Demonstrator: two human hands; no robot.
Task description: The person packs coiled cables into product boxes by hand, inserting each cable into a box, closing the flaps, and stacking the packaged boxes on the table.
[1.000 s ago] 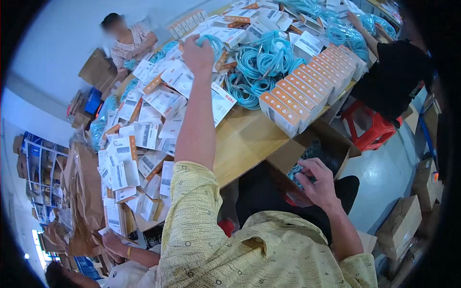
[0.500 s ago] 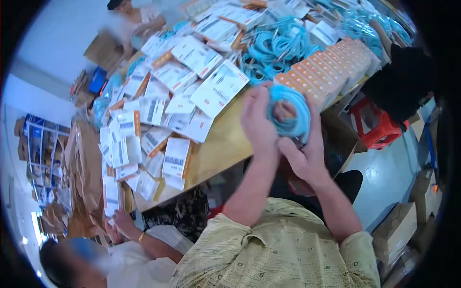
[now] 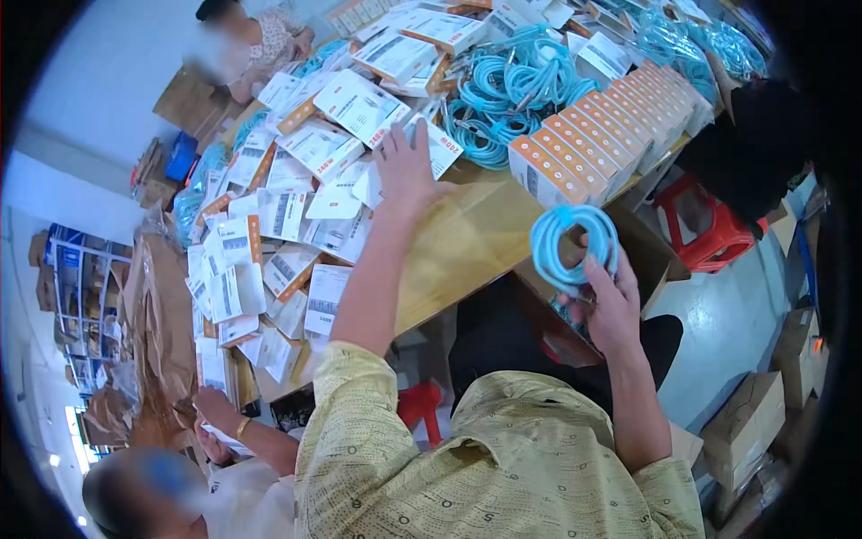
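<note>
My right hand (image 3: 618, 304) is closed on a coiled light-blue cable (image 3: 545, 247), held up in front of the table's near edge. My left hand (image 3: 406, 172) reaches forward over the pile, its fingers spread on or just above a flat white box (image 3: 443, 151); contact is hard to make out. Around it lie many white-and-orange printed boxes (image 3: 361, 106), heaped at odd angles. Behind them sits a tangle of loose light-blue cables (image 3: 516, 81). A row of upright orange-and-white boxes (image 3: 575, 148) stands to the right.
The wooden table (image 3: 467, 242) runs diagonally. One person sits at lower left with hands (image 3: 224, 418) at the boxes; another is across the table (image 3: 269, 45). A red stool (image 3: 705, 225), an open carton (image 3: 642, 242) and brown cartons (image 3: 745, 431) are on the right.
My left hand has let go of the cable coil and moved left and forward to the box pile. My right hand keeps the coil, now lower and farther right.
</note>
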